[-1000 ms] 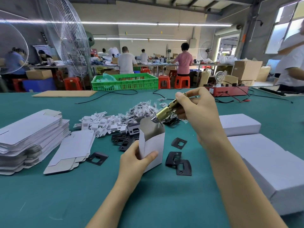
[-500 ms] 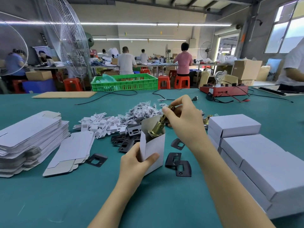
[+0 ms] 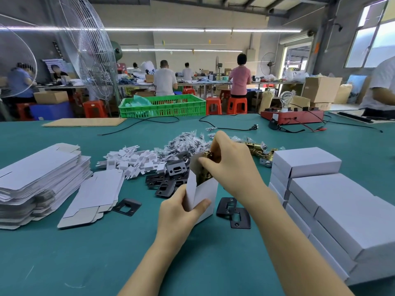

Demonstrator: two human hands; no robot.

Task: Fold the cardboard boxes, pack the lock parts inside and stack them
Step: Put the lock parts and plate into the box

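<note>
My left hand grips a small white cardboard box that stands upright on the green table with its top flaps open. My right hand pinches a brass lock latch that is mostly down inside the box; only its upper end shows. Black strike plates lie just right of the box and more sit behind it. Several brass latches lie behind my right hand. Closed white boxes are stacked at the right.
A pile of flat box blanks lies at the left, with loose blanks beside it. White inserts and bagged screws are heaped mid-table. A green crate, cables and a red device sit at the far edge.
My right hand has brought the brass latch down from above the box and pushed it in. The left hand has kept holding the box.
</note>
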